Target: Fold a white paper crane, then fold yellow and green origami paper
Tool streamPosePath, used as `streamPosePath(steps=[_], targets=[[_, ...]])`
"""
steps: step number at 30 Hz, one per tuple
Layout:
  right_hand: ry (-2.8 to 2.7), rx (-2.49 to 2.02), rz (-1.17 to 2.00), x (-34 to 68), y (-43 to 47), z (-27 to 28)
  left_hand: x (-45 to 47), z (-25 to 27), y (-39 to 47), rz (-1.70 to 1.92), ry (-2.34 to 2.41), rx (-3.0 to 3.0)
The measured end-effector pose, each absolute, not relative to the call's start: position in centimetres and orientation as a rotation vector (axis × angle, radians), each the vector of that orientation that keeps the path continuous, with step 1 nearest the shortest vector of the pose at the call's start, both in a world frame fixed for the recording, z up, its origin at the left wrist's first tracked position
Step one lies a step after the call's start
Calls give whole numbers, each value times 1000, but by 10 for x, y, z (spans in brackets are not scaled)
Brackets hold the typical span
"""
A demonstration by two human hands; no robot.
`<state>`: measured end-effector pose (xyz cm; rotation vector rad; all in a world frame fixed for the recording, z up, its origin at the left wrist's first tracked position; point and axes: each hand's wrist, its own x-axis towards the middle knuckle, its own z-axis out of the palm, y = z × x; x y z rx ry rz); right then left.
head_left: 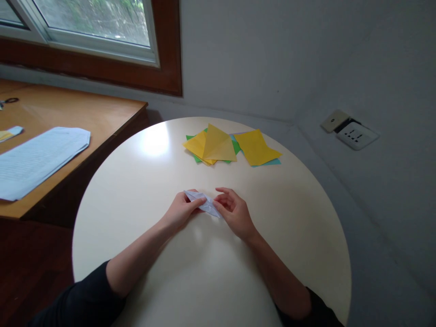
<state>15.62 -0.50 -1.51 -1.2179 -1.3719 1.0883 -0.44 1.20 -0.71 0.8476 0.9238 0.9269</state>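
Note:
A small piece of folded white-lilac paper (210,208), narrow and pointed at its ends, is held above the round table, tilted down to the right. My left hand (185,206) grips its left part, thumb on top and the fingers mostly hidden underneath. At its right side, my right hand (235,212) has the thumb tip against the paper, with the other fingers curled and the index finger raised off it. Farther back lie loose square sheets: a pale yellow sheet (220,144) over green ones, and a deeper yellow sheet (257,147) over a blue one.
The round white table (112,218) stands against the wall. To the left, a wooden desk (112,106) bears a stack of printed papers (44,156) and scissors (11,100). A wall socket (357,135) is at the right, and a window (95,22) at the upper left.

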Motion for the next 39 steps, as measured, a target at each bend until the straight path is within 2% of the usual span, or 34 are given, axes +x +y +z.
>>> streamPosePath(steps=[13, 20, 22, 26, 29, 32, 39], targets=[[-1082, -1155, 1002, 149, -2, -20, 7, -12, 5, 957, 808, 745], [-1338, -1147, 1072, 148, -8, -22, 4, -8, 8, 1052, 958, 847], [-1493, -1170, 982, 150, -9, -20, 2, -7, 11, 1069, 1021, 955], [-1832, -1182, 467, 159, -11, -12, -5, -6, 15, 1063, 1164, 1328], [-2000, -1170, 241, 165, -10, -10, -10, -8, 20, 949, 1168, 1600], [-2098, -1189, 191, 167, -7, -14, -13, -14, 26, 838, 1168, 1793], [-2148, -1191, 353, 168, 0, -25, -12, -24, 39, 703, 1171, 2125]])
